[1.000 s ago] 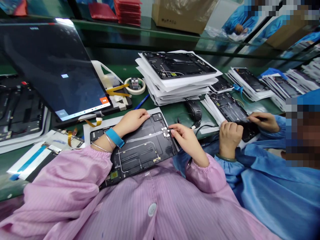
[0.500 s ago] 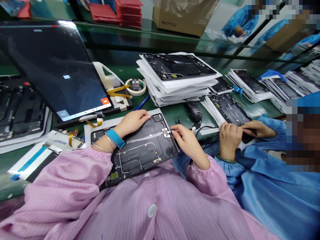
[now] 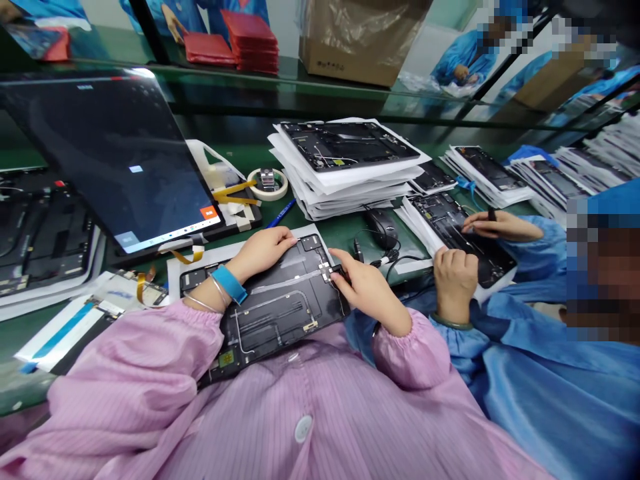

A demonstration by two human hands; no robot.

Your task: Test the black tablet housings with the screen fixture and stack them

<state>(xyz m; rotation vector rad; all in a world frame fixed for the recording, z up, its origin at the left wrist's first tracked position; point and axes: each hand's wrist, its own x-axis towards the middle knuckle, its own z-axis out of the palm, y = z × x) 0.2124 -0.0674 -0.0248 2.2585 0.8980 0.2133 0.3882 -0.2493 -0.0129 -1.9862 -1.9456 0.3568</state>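
On my lap edge and the bench lies a black tablet housing (image 3: pixel 287 307), its inside facing up, with grey cable lines and small metal fittings. My left hand (image 3: pixel 263 253) rests over its far edge, with the fingers drawn together on it. A blue wrist strap (image 3: pixel 230 283) circles that wrist. At the housing's right edge, my right hand (image 3: pixel 367 293) pinches a small dark piece (image 3: pixel 341 271) next to a silver connector fitting (image 3: pixel 326 271). The fingers partly cover this piece, and its kind is unclear. White paper (image 3: pixel 175 273) shows beneath the housing.
A lit screen (image 3: pixel 135 167) stands at left. Behind are a tape roll (image 3: pixel 283 187), a blue pen (image 3: pixel 281 213), stacked housings (image 3: pixel 350 150) with paper, and a mouse (image 3: pixel 383 229). A co-worker's hands (image 3: pixel 455 273) handle another housing (image 3: pixel 445 220) close at right.
My right hand has shifted slightly inward at the connector, with the fingers covering more of it. The left hand keeps its place. The co-worker's far hand has lifted, holding a dark pen-like tool.
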